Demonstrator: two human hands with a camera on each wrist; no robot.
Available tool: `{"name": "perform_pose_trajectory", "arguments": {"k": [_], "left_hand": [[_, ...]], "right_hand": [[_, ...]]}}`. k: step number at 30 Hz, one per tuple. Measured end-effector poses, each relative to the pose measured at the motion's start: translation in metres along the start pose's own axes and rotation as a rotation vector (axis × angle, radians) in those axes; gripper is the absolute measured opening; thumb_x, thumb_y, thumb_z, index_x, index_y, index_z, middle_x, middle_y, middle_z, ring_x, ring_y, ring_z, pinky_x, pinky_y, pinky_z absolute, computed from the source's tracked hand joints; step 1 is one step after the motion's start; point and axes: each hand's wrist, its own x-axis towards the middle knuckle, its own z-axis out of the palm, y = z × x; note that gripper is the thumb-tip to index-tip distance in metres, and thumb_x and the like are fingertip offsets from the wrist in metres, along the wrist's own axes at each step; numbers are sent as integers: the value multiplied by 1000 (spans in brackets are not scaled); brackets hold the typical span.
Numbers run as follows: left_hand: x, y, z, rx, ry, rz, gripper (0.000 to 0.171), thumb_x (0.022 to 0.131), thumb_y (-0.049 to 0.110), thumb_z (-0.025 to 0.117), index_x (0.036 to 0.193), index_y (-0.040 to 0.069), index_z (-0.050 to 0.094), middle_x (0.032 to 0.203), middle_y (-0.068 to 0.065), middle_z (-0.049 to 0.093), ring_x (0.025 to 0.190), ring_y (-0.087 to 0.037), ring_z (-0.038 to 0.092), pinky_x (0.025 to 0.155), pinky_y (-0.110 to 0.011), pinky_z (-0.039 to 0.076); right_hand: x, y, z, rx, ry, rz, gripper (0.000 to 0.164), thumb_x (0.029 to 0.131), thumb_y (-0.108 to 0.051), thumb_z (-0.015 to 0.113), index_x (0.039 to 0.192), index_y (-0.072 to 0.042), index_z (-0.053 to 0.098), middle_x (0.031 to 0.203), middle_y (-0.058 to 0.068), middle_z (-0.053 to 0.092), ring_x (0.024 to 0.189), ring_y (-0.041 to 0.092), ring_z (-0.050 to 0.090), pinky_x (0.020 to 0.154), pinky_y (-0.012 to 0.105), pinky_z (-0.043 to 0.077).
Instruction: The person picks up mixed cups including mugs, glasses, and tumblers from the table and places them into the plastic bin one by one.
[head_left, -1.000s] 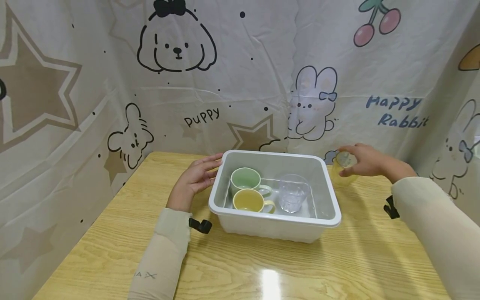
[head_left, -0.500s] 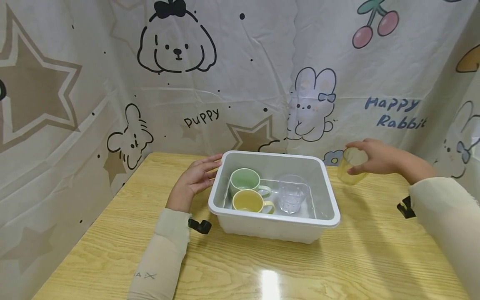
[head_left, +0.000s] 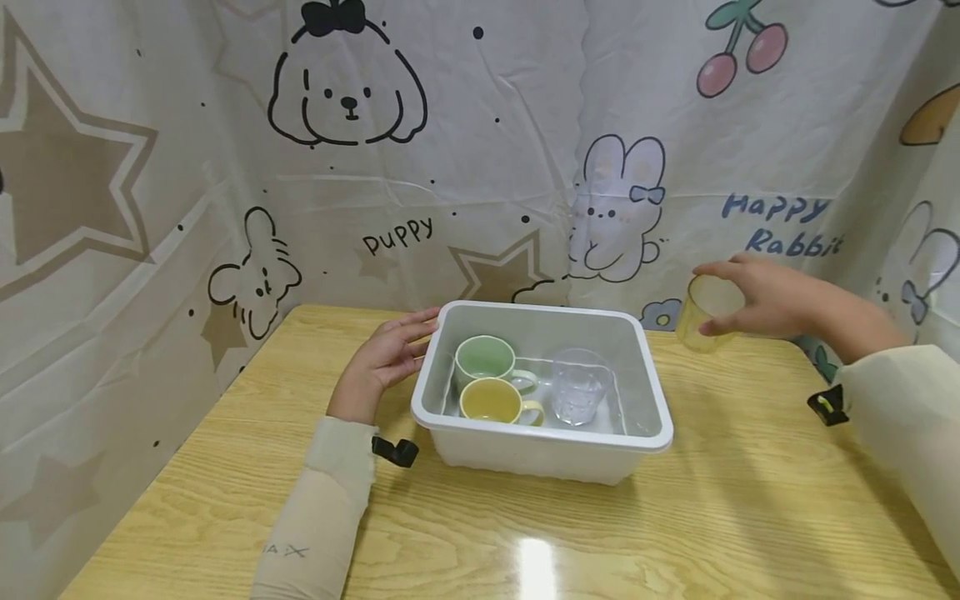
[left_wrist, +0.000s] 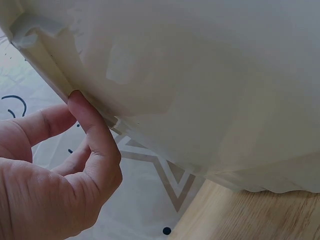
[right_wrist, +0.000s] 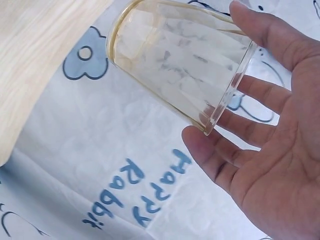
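A light grey plastic basin (head_left: 540, 458) stands on the wooden table. Inside are a green mug (head_left: 480, 358), a yellow mug (head_left: 487, 400) and a clear glass (head_left: 579, 387). Right of the basin, my right hand (head_left: 783, 296) holds a yellowish clear drinking glass (head_left: 693, 325) above the table's far edge. In the right wrist view the thumb (right_wrist: 272, 30) and fingers are around one end of that glass (right_wrist: 180, 60). My left hand (head_left: 382, 362) touches the basin's left side. The left wrist view shows a fingertip (left_wrist: 80, 102) under the basin's rim.
A printed cloth (head_left: 480, 150) with cartoon animals hangs behind and at both sides of the table (head_left: 420, 533). Black camera mounts (head_left: 395, 451) are on both wrists.
My right hand has lifted the yellowish glass from behind the basin's right side, moving it up and to the right. My left hand stays at the basin's left side.
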Motion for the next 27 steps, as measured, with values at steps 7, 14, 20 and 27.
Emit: {"name": "perform_pose_trajectory", "arguments": {"k": [7, 14, 20, 27], "left_hand": [[0, 1, -2, -2, 0, -2, 49, 103, 6, 59, 151, 9, 49, 132, -4, 55, 105, -18, 60, 82, -29, 58], [-1, 1, -1, 9, 8, -5, 51, 103, 6, 60, 153, 8, 47, 134, -4, 55, 103, -17, 62, 82, -29, 58], [-1, 1, 0, 22, -4, -4, 51, 104, 7, 59, 153, 8, 46, 133, -4, 56, 105, -18, 61, 84, -29, 58], [0, 1, 0, 21, -6, -8, 51, 103, 8, 61, 152, 8, 47, 130, -4, 57, 106, -18, 61, 85, -30, 58]], "right_hand": [[-5, -15, -14, -29, 12, -25, 91, 83, -49, 83, 152, -5, 43, 146, 35, 42, 127, 56, 45, 92, 74, 44], [-10, -27, -27, -35, -4, -30, 93, 82, -54, 83, 152, -7, 44, 144, 32, 45, 125, 54, 48, 91, 72, 47], [-15, -38, -36, -48, -7, -34, 95, 81, -56, 82, 153, -8, 43, 147, 33, 42, 129, 55, 44, 95, 74, 43], [-22, -55, -45, -54, 8, -75, 95, 80, -57, 83, 152, -10, 45, 146, 32, 46, 127, 52, 49, 94, 72, 46]]}}
